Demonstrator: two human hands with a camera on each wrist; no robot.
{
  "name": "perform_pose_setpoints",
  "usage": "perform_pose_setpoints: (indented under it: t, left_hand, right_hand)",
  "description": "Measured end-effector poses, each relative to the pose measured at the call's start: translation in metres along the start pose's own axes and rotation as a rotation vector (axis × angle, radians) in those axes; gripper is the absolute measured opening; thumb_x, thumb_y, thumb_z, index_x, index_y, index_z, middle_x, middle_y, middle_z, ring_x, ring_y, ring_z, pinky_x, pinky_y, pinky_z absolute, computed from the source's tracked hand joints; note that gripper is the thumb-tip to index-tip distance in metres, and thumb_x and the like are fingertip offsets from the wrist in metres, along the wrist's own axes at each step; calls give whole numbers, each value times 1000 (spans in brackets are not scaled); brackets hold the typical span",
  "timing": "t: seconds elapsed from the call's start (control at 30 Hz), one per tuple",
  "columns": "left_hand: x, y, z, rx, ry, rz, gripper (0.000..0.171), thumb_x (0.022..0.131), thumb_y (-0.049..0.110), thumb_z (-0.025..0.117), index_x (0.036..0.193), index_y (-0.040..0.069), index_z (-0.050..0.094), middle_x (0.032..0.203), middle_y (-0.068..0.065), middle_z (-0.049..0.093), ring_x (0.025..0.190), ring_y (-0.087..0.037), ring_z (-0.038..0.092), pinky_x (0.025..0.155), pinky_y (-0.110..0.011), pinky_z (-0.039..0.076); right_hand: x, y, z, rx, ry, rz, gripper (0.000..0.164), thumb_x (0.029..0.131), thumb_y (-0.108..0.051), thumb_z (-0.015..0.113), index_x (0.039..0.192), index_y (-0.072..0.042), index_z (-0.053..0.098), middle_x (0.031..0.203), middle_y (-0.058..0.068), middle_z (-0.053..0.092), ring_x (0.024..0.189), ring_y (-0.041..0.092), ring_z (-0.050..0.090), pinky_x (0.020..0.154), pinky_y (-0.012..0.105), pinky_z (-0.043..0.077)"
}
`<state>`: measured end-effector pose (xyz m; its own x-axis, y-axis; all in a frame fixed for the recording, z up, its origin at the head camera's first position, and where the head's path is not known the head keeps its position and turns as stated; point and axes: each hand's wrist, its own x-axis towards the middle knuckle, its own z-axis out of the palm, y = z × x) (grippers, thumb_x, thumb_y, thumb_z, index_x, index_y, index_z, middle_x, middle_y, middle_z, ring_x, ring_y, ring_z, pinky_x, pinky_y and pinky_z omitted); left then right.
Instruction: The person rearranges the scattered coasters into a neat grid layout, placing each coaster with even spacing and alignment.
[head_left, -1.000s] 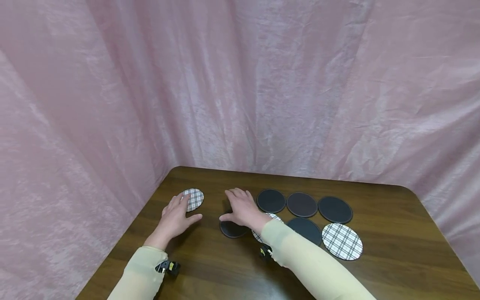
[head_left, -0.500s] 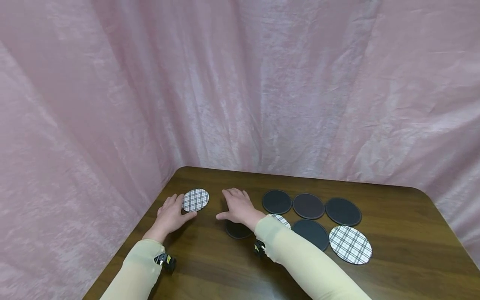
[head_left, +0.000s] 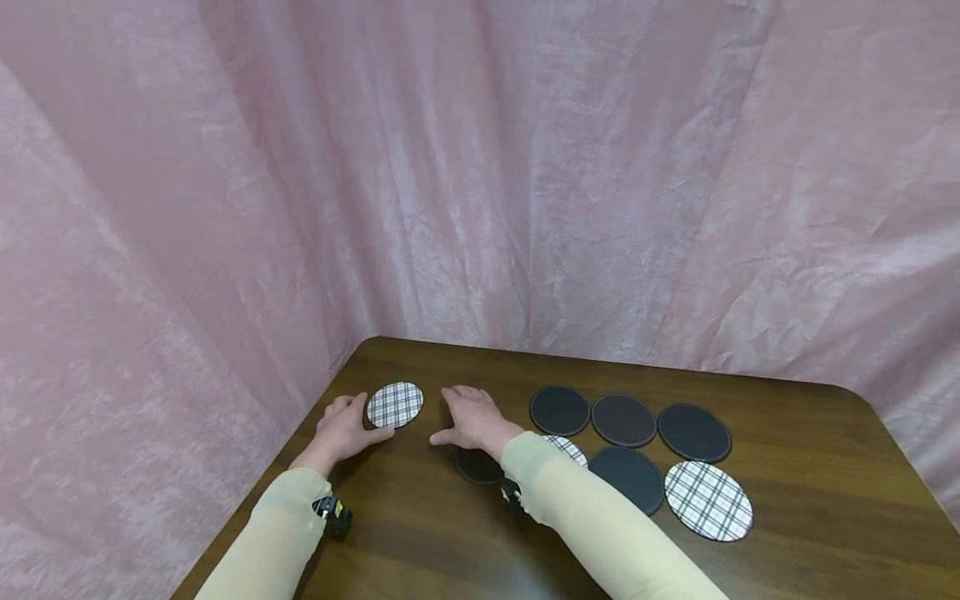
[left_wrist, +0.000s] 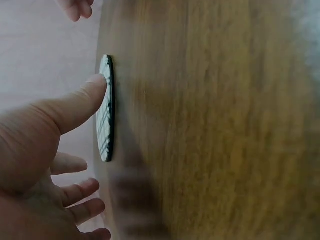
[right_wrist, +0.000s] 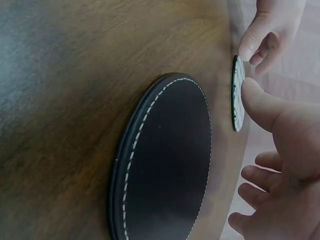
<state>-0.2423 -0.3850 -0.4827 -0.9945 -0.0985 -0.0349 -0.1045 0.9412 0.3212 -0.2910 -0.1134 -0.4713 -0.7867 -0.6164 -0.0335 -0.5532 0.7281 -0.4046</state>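
Note:
A round coaster with a white and dark plaid face lies flat at the table's far left. My left hand hovers at its left side, fingers spread and thumb apart, holding nothing. In the left wrist view, the thumb overlaps the plaid coaster. Right of that coaster, my right hand reaches over the table with relaxed fingers and nothing in its grasp. Below its wrist lies a dark, stitched-edge coaster, partly hidden by the hand, seen closer as a dark coaster in the right wrist view.
Three dark coasters form a back row, the middle one brownish. Before them lie a plaid coaster partly behind my right sleeve, a black coaster and another plaid coaster. A pink curtain hangs behind the wooden table.
My left hand has drawn off the far-left plaid coaster to its left side. My right hand has shifted slightly left relative to the dark coaster. The head view has turned slightly left.

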Motion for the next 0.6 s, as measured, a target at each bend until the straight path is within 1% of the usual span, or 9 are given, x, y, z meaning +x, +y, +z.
perform_pose_setpoints:
  t: [0.13,0.27,0.47,0.6]
  left_hand:
    - [9,-5,4,1,-5,-7,102,92,51,88,158,-13,44,149,-42,47,139,-64,43,111,-76,39]
    - [15,-7,4,2,-22,-24,100,92,52,88,155,-14,46,147,-42,48,138,-62,43,111,-75,40]
    - [16,-2,1,8,-31,-31,94,89,53,90,149,-11,55,142,-38,52,134,-58,45,108,-74,40]
    - [15,3,-1,10,-46,-26,92,88,53,91,149,-8,58,143,-35,53,134,-55,45,108,-74,40]
  right_hand:
    - [5,2,3,-21,-5,2,91,99,-53,82,166,-4,46,169,16,47,159,32,40,130,49,29]
    - [7,3,5,-23,-12,15,90,99,-53,82,165,-3,47,168,17,48,158,32,41,130,49,30]
    - [9,2,7,-23,-33,25,90,99,-54,81,165,-2,47,168,17,48,159,32,41,129,48,30]
    - [10,1,9,-32,-44,22,89,99,-54,81,164,-2,48,168,16,49,159,32,41,129,46,30]
